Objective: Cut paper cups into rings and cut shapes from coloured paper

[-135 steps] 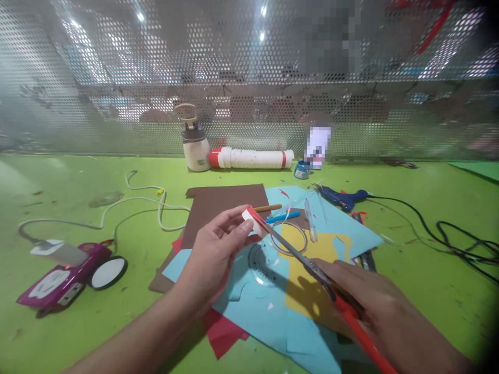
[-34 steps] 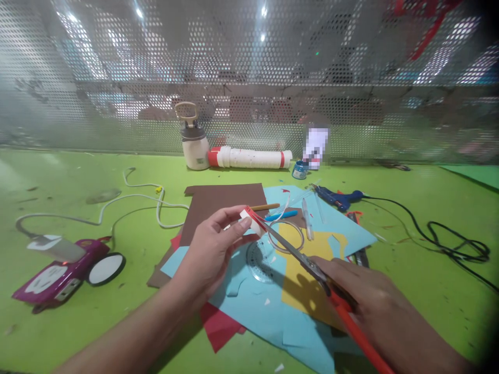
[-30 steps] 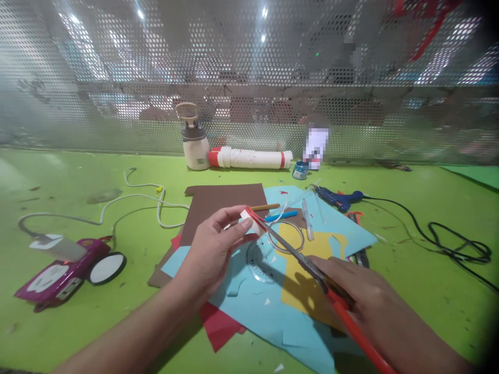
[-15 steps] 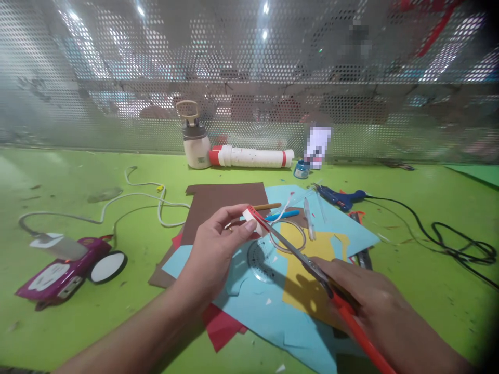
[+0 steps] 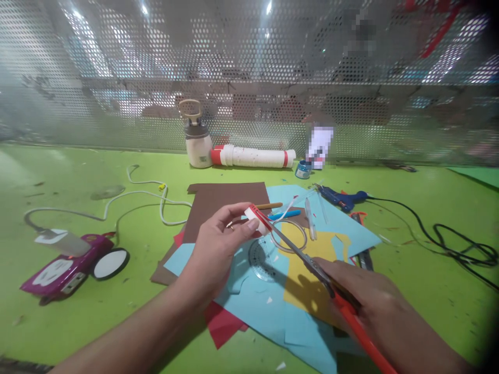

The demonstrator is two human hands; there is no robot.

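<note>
Left hand (image 5: 218, 235) pinches a red-and-white piece (image 5: 253, 216) above coloured papers (image 5: 257, 306); right hand (image 5: 362, 286) grips scissors (image 5: 325, 283) at its red edge; the piece seems light and bendable, best held by its white side

hands (image 5: 220, 234) (image 5: 368, 291): two; red-handled scissors (image 5: 312, 266): one; glue gun (image 5: 342, 198): one; power strip (image 5: 76, 266): one

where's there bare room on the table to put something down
The green table looks mostly bare between the white disc and the brown paper. Another patch, with specks, lies between the right hand and the black cable. The middle is crowded with blue paper, yellow paper, a protractor, the left hand and the scissors.
</note>
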